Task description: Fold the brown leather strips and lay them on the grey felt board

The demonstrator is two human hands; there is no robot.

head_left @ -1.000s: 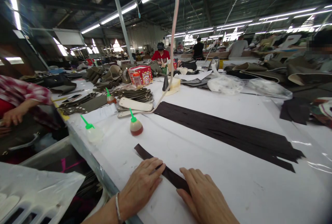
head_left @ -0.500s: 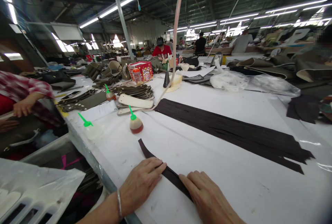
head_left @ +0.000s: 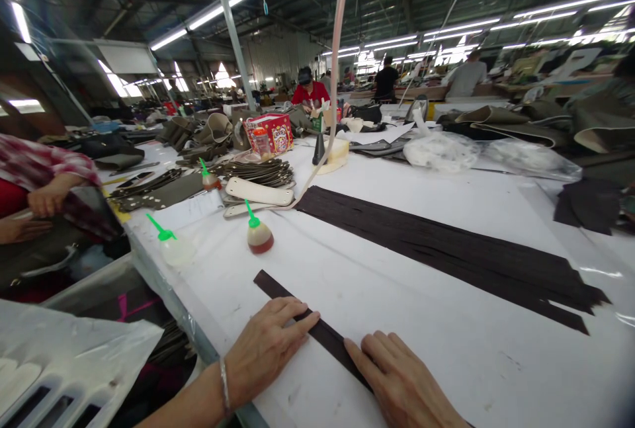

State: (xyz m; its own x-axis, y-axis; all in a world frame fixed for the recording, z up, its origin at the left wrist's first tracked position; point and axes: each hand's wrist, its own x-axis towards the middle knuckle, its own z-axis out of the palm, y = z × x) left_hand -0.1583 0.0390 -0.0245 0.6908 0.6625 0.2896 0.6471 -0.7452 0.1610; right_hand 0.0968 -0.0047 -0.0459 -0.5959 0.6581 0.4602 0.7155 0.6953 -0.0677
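A narrow dark brown strip (head_left: 330,339) runs slantwise across the white tabletop in front of me. My left hand (head_left: 272,339) is closed on it near its far end, with the fingers pressed over the strip. Further down, my right hand (head_left: 399,375) grips its edge with curled fingers, thumb and index near the strip's border. Part of the strip is hidden under my hands. Beyond them lies a long stack of similar dark strips (head_left: 436,253). A squeeze bottle (head_left: 260,236) with a green nozzle and reddish-brown liquid stands past the strip's far end.
Another green-nozzled bottle (head_left: 176,249) stands near the table's left edge. Pale curved pieces (head_left: 260,191) lie by a dark stack, with a hose (head_left: 317,170) hanging down beside them. Plastic bags (head_left: 441,152) rest at the back. A co-worker's hand (head_left: 49,196) is at left.
The strip's far end, curved before, now lies straighter and flatter, slightly lower in view. My hands stay on the strip, with only small shifts.
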